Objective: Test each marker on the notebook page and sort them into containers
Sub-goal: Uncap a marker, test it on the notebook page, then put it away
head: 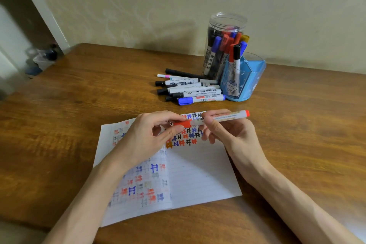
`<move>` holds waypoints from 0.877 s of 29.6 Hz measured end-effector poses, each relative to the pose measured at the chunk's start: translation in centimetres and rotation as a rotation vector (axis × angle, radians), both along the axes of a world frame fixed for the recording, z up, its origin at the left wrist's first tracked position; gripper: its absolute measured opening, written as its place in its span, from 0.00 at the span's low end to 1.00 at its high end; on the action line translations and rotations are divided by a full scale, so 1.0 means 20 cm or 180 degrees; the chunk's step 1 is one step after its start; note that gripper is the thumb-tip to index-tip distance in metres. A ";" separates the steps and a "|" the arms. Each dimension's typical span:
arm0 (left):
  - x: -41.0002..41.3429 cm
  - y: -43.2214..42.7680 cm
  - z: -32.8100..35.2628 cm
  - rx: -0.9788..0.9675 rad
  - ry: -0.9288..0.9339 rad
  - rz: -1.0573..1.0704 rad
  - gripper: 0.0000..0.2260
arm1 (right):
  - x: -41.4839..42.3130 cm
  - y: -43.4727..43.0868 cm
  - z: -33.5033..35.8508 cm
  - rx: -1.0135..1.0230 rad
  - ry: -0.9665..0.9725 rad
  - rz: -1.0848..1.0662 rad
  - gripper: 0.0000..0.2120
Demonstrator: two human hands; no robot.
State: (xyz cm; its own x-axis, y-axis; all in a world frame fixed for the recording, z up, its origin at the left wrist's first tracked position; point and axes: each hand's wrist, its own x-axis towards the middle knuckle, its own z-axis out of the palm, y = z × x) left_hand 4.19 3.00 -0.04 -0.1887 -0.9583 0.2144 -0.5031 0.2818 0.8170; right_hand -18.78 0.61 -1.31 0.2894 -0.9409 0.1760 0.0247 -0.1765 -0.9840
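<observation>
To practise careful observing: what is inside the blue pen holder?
Two markers stand in one compartment of the blue pen holder: a black-capped marker and a red-capped marker. The tinted wall blurs their lower ends; the other compartments' floors cannot be seen.

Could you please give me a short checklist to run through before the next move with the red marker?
1. Right hand grips the red marker by its barrel: ok.
2. Left hand fingers pinch the red cap: ok.
3. Cap pulled clear of the tip: cannot tell.
4. Marker held over the notebook page: ok.
5. Blank lined space on the page for a test mark: ok.
6. Room in the blue holder: ok.
</observation>
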 end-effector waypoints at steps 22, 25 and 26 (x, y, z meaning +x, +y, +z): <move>-0.06 0.01 0.02 0.0174 0.0193 -0.0035 0.08 | 0.03 0.00 -0.05 0.0163 -0.0159 -0.0011 0.09; -0.07 -0.01 0.04 0.0259 0.0063 0.0021 0.08 | -0.01 -0.02 -0.03 0.0462 -0.0231 0.0019 0.12; -0.06 -0.02 0.05 0.0257 0.0058 0.0071 0.07 | -0.02 -0.03 -0.03 0.0616 -0.0365 -0.0045 0.13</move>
State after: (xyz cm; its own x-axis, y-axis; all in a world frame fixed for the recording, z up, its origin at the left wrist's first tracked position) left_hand 2.89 2.56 1.01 -0.1638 -0.9766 0.1394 -0.4934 0.2035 0.8456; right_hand -19.25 0.03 -1.83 0.2645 -0.9641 0.0226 0.1373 0.0144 -0.9904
